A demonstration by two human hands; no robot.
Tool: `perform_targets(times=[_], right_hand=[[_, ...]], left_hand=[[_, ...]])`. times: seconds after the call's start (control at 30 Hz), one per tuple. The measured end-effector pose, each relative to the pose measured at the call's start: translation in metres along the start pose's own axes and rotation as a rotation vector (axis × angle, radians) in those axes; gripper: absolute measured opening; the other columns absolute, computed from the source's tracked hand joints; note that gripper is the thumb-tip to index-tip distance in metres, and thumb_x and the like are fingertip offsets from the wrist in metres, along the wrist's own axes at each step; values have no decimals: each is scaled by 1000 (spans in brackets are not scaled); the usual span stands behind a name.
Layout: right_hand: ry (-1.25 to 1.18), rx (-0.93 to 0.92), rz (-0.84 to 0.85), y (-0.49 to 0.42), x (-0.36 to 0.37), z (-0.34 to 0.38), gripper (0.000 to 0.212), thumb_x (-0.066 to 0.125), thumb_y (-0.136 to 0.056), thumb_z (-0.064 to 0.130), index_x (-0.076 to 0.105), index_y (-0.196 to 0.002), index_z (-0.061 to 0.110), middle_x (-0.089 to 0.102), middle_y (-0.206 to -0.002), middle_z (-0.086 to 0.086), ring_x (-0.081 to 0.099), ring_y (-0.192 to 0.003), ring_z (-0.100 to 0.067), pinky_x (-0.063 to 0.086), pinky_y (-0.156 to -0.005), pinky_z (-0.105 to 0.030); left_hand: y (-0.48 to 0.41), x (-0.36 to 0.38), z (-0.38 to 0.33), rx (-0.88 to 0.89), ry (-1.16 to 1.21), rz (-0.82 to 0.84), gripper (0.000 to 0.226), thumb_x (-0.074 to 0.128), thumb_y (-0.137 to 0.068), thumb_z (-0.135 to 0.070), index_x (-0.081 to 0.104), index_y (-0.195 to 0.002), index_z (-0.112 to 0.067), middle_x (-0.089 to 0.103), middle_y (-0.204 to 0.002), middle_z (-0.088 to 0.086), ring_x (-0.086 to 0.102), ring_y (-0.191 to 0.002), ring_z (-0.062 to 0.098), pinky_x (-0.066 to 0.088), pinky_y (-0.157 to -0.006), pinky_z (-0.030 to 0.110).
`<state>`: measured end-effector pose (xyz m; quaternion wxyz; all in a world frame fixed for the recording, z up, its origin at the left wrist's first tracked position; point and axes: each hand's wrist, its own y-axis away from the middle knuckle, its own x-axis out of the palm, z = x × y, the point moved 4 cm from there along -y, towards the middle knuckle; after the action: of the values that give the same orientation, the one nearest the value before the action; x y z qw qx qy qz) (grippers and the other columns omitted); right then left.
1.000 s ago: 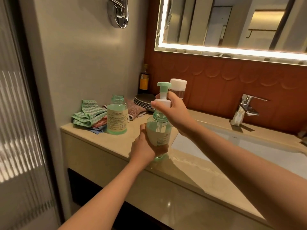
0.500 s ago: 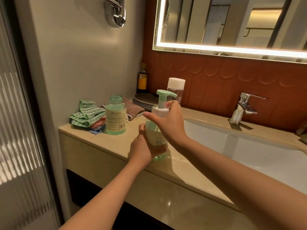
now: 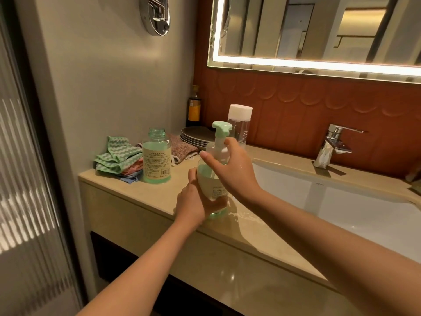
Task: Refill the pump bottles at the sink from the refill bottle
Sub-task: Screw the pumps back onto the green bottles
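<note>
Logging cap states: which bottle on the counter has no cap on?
The refill bottle beside the green cloths: bare open neck. The pump bottle being held carries its pump, and the clear bottle behind wears a white cap.

Bathroom: lit-edged mirror [image 3: 319, 30] glowing above white sink [image 3: 341, 201] sitting in beige vanity counter [image 3: 136, 185]; chrome faucet [image 3: 332, 142] standing against rust-red scalloped wall tiles [image 3: 296, 103]; folded cloths [image 3: 116, 158] lying in counter's corner; ribbed glass panel [image 3: 22, 179] running down left side.
</note>
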<state>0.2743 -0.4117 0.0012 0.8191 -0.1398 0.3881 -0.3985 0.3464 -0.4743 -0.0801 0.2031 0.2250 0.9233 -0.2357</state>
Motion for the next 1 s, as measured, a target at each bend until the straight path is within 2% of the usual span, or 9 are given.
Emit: perform_targets(times=[0.13, 0.27, 0.47, 0.53, 0.63, 0.73, 0.87, 0.93, 1.0], right_hand=[[-139, 40, 51, -13, -5, 3, 76, 68, -74, 54, 36, -133, 20, 45, -132, -3, 46, -118, -19, 45, -95, -40], [-249, 17, 248, -8, 0, 8, 49, 56, -89, 40, 44, -129, 16, 57, -123, -2, 55, -110, -19, 43, -80, -28], [217, -110, -118, 9, -13, 2, 54, 42, -87, 61, 56, -116, 18, 63, -112, 1, 55, -103, -15, 43, -93, -42], [200, -127, -184, 4, -18, 2, 55, 47, -82, 64, 54, -112, 19, 59, -111, 2, 52, -102, -14, 43, -92, -41], [-60, -70, 29, -11, -8, 5, 60, 54, -83, 56, 43, -127, 17, 50, -126, -2, 50, -111, -16, 45, -90, -34], [-148, -15, 189, -10, 3, 5, 45, 48, -91, 46, 46, -124, 15, 55, -122, -3, 54, -108, -17, 43, -80, -26], [16, -108, -24, 8, -6, -1, 42, 44, -93, 46, 53, -121, 15, 61, -118, 0, 57, -107, -16, 49, -81, -29], [94, -163, -167, 11, -16, -1, 37, 49, -89, 51, 55, -105, 18, 63, -105, 0, 58, -95, -15, 51, -79, -34], [79, -141, -185, 5, -21, -1, 38, 56, -84, 54, 49, -98, 20, 60, -100, 1, 56, -92, -14, 51, -78, -35]], left_hand=[[1, 0, -1, 5, -20, -28, 81, 79, -64, -43, 27, -122, -23, 62, -114, 5, 59, -104, 33, 50, -84, 41], [0, 1, 2, -4, -38, -36, 88, 80, -62, -47, 25, -126, -21, 61, -116, 6, 58, -107, 31, 49, -85, 37], [-2, 2, 1, -10, -23, 3, 83, 78, -67, -39, 24, -128, -23, 61, -115, 7, 59, -103, 32, 50, -85, 41], [-1, 1, 0, -5, -20, -3, 84, 78, -67, -41, 24, -129, -23, 61, -114, 6, 59, -102, 32, 50, -82, 37], [1, 1, -1, -2, -29, -10, 84, 78, -67, -43, 24, -127, -24, 62, -114, 7, 59, -102, 32, 49, -77, 34], [0, 0, -1, 11, -35, -15, 85, 79, -66, -43, 25, -128, -22, 61, -116, 7, 58, -105, 32, 48, -82, 36], [0, 1, 0, 23, -17, -19, 85, 80, -65, -42, 27, -128, -23, 61, -115, 4, 58, -103, 29, 47, -80, 34], [0, 1, 0, 21, -17, -24, 81, 79, -65, -42, 27, -126, -25, 61, -114, 2, 59, -101, 27, 47, -79, 32], [-1, 2, 1, 12, -8, -25, 83, 80, -64, -43, 27, -125, -27, 61, -116, 1, 59, -103, 28, 47, -80, 33]])
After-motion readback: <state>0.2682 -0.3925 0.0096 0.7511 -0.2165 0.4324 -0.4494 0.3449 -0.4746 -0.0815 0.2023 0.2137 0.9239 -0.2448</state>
